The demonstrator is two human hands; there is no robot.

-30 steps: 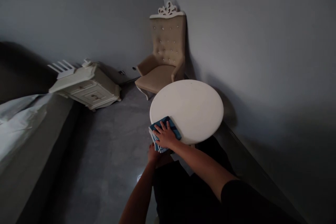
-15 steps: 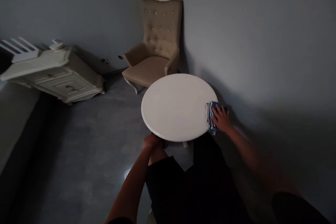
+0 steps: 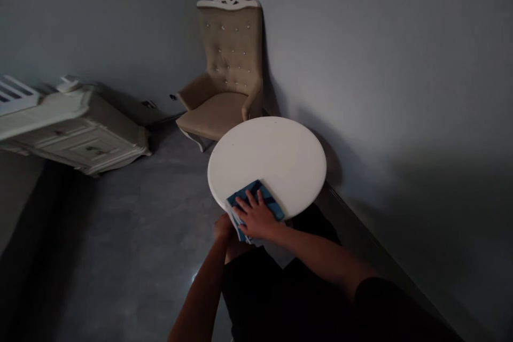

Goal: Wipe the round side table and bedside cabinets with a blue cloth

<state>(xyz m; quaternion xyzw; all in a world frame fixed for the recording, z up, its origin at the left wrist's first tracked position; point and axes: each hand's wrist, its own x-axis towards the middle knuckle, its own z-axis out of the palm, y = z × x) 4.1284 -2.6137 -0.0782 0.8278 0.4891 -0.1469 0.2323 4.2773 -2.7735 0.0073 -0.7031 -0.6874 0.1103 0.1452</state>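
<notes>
My right hand point(image 3: 258, 219) lies with spread fingers on a folded blue cloth point(image 3: 276, 207) with pale edges. It presses the cloth flat at the near edge of a round white table point(image 3: 276, 160), and part of the cloth hangs over the rim on the left. Close beside that hanging part, my left hand point(image 3: 223, 227) is closed, low at the near left rim by my knee. Its fingertips are out of sight, so what they hold cannot be made out.
Behind the table stands a tan buttoned armchair point(image 3: 214, 112) with a white carved crest. A pale cabinet point(image 3: 92, 133) is at the left with white objects on top. A grey wall point(image 3: 380, 91) rises close on the right.
My right hand has slid the cloth from the table's right edge to the near left edge. My left hand stays low by the rim. The view has shifted slightly.
</notes>
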